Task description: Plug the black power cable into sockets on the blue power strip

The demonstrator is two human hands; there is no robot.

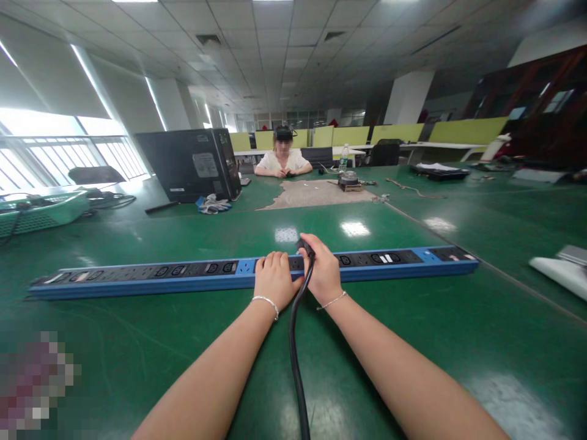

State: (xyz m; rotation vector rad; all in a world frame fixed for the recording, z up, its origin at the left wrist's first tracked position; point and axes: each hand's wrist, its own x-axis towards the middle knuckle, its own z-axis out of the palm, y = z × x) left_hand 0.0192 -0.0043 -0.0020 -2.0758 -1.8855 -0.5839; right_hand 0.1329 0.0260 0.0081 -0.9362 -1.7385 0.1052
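Note:
A long blue power strip (137, 285) with black socket panels lies across the green table in front of me. My left hand (275, 278) is wrapped over the strip just right of a blue socket block, fingers on its top and thumb along the near side. In my right hand (323, 269) I grip the black plug of a power cord (296, 342), held over the strip's middle sockets. The cord runs down from the plug toward my body between my forearms. Whether the plug touches a socket is hidden by my fingers.
A black computer case (183, 165) stands back left, with gloves (213, 205) beside it and a green basket (46, 211) further left. Opposite me sits a person (283, 159). A bottle (343, 157) and a dark round device (349, 178) stand farther back. A white object (562, 272) lies right.

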